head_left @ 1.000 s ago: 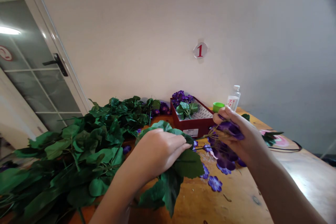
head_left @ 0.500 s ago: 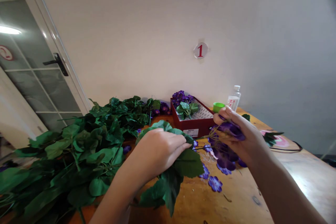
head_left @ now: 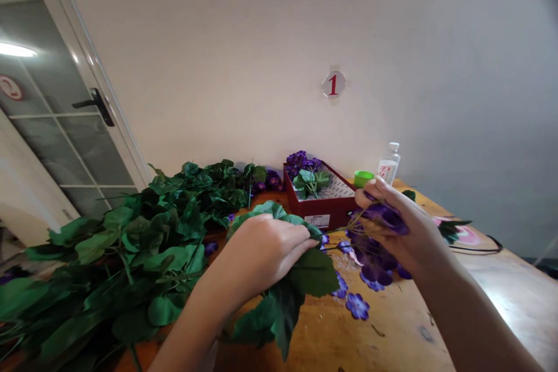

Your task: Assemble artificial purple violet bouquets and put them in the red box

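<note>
A: What's lying on the desk [head_left: 392,331]?
B: One heap of artificial leaves [head_left: 131,244] is spreading left of the left hand [head_left: 265,253], and one red box [head_left: 322,209] is sitting ahead of it.
A: And the hands?
B: The left is pressing, fingers together, on a leafy stem [head_left: 314,273]; the right hand [head_left: 392,226] is pinching purple artificial flowers [head_left: 383,218].

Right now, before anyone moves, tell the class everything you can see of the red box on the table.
The box is an open-topped, dark red container, cardboard by its look, with a small white label on its front wall. Its inside is lined with white patterned paper. Purple artificial flowers and green leaves rise from it. It sits on the wooden table by the wall, its right corner hidden behind the right hand.
</note>
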Motion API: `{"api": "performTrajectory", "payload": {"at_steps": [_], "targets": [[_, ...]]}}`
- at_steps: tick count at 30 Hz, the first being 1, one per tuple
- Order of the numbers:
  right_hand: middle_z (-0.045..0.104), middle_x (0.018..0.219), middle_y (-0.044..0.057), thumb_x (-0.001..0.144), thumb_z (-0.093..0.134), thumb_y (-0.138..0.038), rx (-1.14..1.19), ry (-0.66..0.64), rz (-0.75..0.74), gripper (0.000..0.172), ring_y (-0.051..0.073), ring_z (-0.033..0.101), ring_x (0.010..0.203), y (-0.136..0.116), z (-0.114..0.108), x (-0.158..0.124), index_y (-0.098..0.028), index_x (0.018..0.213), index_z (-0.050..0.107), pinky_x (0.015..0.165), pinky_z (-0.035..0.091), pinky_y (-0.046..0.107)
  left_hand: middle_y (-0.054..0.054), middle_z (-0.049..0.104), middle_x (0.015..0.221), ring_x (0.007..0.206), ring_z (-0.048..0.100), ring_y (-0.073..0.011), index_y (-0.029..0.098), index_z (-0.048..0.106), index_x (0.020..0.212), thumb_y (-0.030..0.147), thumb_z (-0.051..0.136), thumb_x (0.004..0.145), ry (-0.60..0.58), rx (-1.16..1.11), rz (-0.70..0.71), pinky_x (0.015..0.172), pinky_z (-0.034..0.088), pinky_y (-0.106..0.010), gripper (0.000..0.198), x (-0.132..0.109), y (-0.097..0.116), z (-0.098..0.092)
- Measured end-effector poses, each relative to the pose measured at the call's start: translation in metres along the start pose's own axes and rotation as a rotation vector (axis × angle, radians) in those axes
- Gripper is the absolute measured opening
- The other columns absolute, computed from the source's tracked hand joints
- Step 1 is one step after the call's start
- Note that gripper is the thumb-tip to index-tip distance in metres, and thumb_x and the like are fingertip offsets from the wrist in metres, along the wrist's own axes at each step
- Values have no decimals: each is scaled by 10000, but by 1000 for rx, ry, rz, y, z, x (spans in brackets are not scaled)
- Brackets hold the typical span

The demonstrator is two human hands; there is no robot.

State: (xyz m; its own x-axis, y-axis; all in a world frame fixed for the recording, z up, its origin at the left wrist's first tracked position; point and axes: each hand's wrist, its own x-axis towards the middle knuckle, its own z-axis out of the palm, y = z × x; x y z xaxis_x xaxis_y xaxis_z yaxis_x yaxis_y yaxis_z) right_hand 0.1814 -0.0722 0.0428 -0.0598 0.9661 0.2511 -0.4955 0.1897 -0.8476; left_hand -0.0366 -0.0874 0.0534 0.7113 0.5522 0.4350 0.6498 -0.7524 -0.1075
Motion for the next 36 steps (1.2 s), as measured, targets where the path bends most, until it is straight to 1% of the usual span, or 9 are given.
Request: {"api": "performTrajectory", "payload": {"at_steps": [4,8,12,16,24,28,36], "targets": [[415,594,-37,746,656,-445,-52,7,-32,307,26,234,391,-1,0,0,-202,673,483,322,126,198,22,668,707,632,597,-140,188,610,752,303,421,931,0,-11,0,593,351,-270,285,0,0,0],[447,590,-35,747,653,-450,-52,8,-17,300,30,244,386,-1,1,0,-206,675,494,323,131,209,20,670,708,627,599,-140,186,611,752,305,414,933,2,-6,2,589,352,-271,292,0,0,1],[459,580,-38,749,659,-401,-40,32,-16,250,31,236,380,1,1,0,-212,682,510,331,152,213,29,666,709,624,598,-144,187,599,744,306,422,929,-5,6,8,589,347,-277,282,0,0,1],[485,600,-30,753,650,-398,-58,47,-20,205,42,272,390,1,-2,1,-228,711,544,344,179,221,33,670,729,641,601,-149,193,599,761,313,418,930,-12,-1,4,594,348,-279,275,0,-1,1],[470,597,-35,714,686,-441,-45,41,-10,271,33,264,389,1,-3,2,-214,703,538,337,161,210,23,672,735,658,604,-148,192,612,780,316,409,934,-11,-17,7,614,361,-275,283,-2,-2,0],[471,602,-40,723,675,-438,-55,53,-19,267,29,254,381,1,-2,1,-213,708,532,326,159,198,28,669,732,652,600,-149,196,608,779,326,402,936,3,-26,9,607,358,-275,290,-3,-3,2],[480,601,-43,786,615,-415,-140,-22,-60,232,33,235,370,2,-6,3,-221,695,527,329,176,204,28,669,735,649,592,-156,197,619,799,331,391,939,-8,-34,6,620,367,-281,299,-3,-4,1]]}}
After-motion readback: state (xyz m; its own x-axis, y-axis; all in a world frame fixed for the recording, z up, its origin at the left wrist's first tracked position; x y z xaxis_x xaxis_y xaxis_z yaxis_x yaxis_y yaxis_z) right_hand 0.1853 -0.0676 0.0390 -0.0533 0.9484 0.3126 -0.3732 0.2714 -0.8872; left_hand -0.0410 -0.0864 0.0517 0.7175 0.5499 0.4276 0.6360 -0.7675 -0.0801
